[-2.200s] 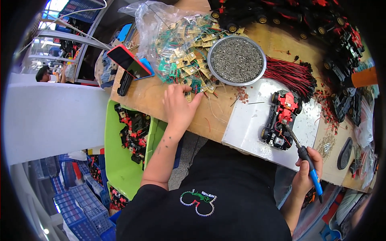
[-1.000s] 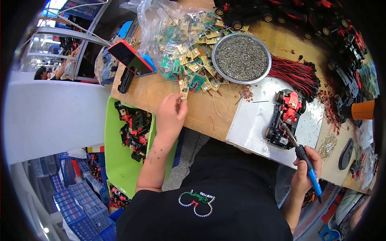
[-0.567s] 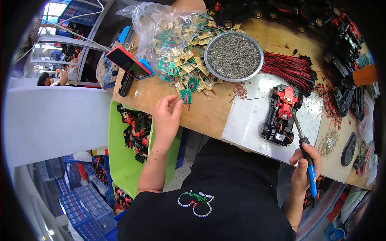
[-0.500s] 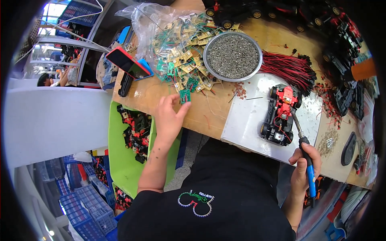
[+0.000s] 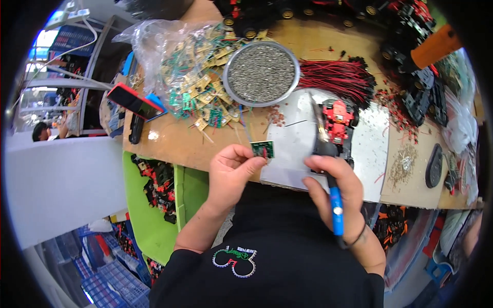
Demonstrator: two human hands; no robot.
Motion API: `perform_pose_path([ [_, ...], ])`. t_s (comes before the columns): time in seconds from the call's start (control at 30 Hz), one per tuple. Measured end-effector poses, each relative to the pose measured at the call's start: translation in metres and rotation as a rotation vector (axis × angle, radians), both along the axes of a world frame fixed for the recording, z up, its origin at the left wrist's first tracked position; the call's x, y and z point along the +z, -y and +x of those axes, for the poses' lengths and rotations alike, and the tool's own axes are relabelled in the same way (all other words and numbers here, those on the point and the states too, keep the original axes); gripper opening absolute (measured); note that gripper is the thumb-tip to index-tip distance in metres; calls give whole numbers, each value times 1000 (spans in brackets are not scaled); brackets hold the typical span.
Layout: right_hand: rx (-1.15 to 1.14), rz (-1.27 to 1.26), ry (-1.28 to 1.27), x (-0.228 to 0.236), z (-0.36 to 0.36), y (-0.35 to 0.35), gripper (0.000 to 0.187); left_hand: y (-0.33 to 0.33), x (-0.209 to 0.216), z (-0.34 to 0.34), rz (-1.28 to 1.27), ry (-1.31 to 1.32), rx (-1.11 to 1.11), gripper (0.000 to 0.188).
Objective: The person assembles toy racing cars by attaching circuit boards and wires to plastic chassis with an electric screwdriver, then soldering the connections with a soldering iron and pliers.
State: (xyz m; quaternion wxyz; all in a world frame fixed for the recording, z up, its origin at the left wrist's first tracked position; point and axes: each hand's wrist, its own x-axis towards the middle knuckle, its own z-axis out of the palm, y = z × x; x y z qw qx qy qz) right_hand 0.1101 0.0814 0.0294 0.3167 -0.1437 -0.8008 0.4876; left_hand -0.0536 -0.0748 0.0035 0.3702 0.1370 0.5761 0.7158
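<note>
Between the thumb and fingers of my left hand (image 5: 232, 167) is a small green circuit board (image 5: 264, 149), held just above the near edge of the table. My right hand (image 5: 341, 185) grips a soldering iron (image 5: 336, 208) with a blue handle. Its metal tip points up and away from me, smeared by motion, beside a red and black toy car chassis (image 5: 338, 119). That chassis lies on a white sheet (image 5: 370, 149), its near part partly hidden by the iron and my right hand.
A metal bowl (image 5: 226, 82) full of small metal parts stands behind the sheet. Left of it are piled circuit boards (image 5: 203, 92) and a plastic bag (image 5: 146, 46). Red wires (image 5: 336, 77) lie to its right. A phone (image 5: 133, 101) leans at left above a green bin (image 5: 141, 215).
My left hand has lifted the green board off the pile's edge and brought it right and nearer. My right hand has swung the iron left and up across the chassis. The view has shifted.
</note>
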Motion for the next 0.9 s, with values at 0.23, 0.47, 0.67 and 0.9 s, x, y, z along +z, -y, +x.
perform_pose_path([
  [0.23,-157,-345,-8,-5,-6,-3,34,-41,8,28,-48,-817,-114,22],
  [0.47,-121,-521,9,-1,16,-22,32,-76,37,-1,1,-1519,-354,33],
  [0.67,-34,-752,-42,5,28,-35,35,-82,21,8,0,-1508,-454,26],
  [0.9,132,-909,-213,5,37,-44,32,-97,21,13,-13,-1543,-463,19],
])
